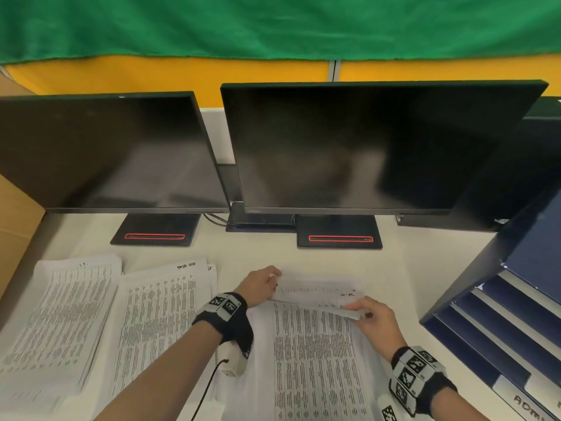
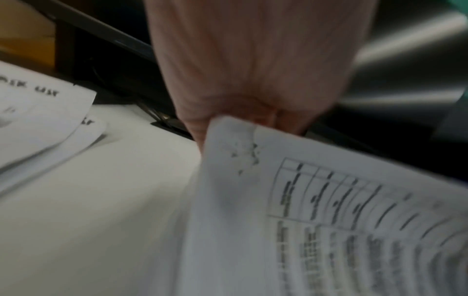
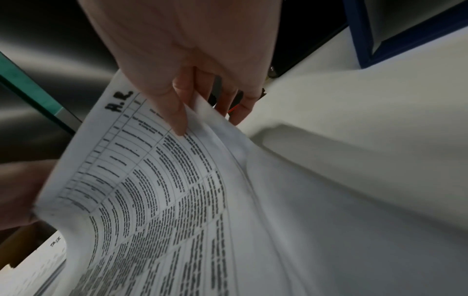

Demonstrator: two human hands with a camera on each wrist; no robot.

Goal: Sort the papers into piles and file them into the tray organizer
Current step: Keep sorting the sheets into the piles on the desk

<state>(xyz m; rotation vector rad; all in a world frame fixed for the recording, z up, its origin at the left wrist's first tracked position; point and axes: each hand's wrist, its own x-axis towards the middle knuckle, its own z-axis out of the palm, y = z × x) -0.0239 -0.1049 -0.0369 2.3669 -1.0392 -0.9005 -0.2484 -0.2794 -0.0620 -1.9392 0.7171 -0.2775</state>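
Note:
A stack of printed papers (image 1: 315, 360) lies in front of me on the white desk (image 1: 243, 256). Its far end is lifted and curled. My left hand (image 1: 261, 285) pinches the far left corner of the papers (image 2: 228, 144). My right hand (image 1: 368, 314) grips the far right edge, thumb (image 3: 177, 118) on top of the printed sheet (image 3: 157, 180) marked "H.R", fingers beneath. Two more paper piles lie to the left: one headed "TASK LIST" (image 1: 158, 323) and one at the far left (image 1: 57, 317). The blue tray organizer (image 1: 510, 323) stands at the right.
Two dark monitors (image 1: 103, 153) (image 1: 358, 147) stand at the back of the desk on black bases. A cardboard box (image 1: 15, 220) sits at the left edge. A dark unit (image 1: 540, 153) stands behind the organizer. A cable (image 1: 209, 387) hangs from my left wrist.

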